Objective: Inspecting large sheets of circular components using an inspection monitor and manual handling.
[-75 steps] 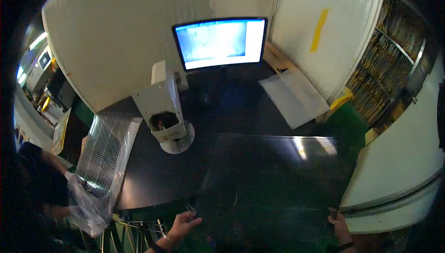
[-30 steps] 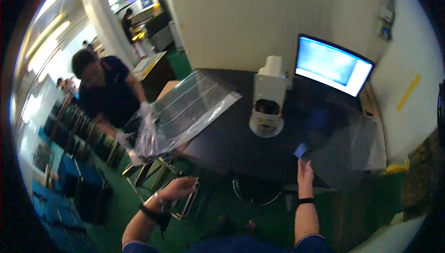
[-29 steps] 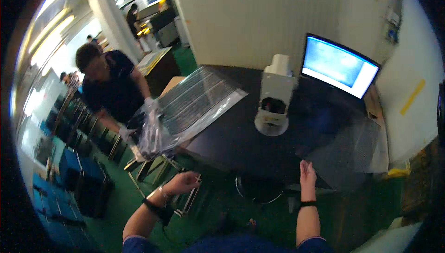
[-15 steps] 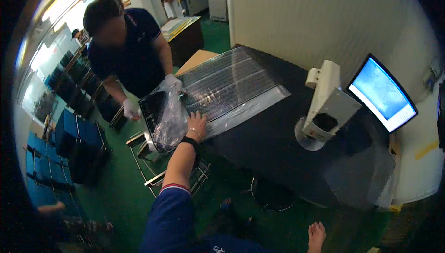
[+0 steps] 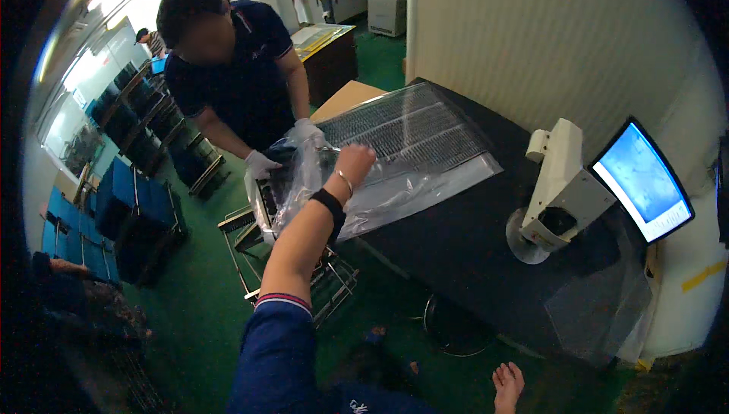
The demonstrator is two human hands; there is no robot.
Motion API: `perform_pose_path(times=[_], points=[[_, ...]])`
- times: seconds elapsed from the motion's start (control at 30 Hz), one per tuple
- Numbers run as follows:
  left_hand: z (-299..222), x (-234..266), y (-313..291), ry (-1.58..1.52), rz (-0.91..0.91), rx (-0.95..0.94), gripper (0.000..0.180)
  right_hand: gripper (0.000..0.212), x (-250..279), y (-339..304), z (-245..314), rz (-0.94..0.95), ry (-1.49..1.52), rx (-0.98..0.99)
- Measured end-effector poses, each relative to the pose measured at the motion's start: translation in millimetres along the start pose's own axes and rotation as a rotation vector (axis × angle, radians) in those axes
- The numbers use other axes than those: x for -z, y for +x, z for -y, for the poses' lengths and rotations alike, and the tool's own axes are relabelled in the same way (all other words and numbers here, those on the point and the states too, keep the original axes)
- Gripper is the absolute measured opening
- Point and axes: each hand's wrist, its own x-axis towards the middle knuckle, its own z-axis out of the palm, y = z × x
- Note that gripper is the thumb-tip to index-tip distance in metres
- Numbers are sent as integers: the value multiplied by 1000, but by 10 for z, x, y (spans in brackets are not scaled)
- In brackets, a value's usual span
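Clear plastic wrapped the long ribbed panel (image 5: 410, 129), which lay on the black desk (image 5: 471, 239) with its long axis running from 8 o'clock to 2 o'clock. The left hand (image 5: 353, 163) rested on the wrap at the panel's 8 o'clock end; whether its grip had closed on the film could not be told. The right hand (image 5: 507, 386) hung open and empty at 6 o'clock. A co-worker's gloved hands (image 5: 262, 163) pulled the bag's mouth (image 5: 285, 194) beside it.
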Motion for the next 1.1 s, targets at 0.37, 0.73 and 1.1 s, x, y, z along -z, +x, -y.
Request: perform_pose_path(times=[0.37, 0.73, 1.1], points=[[-207, 2464, -804, 193, -206, -302, 3, 33, -620, 174, 434, 402, -12, 37], [-555, 3252, -2714, 107, -116, -384, 22, 86, -971, 136, 583, 970, 736, -600], [-493, 3246, -2952, -87, -262, -549, 15, 53, -662, 301, -79, 1112, -50, -576]])
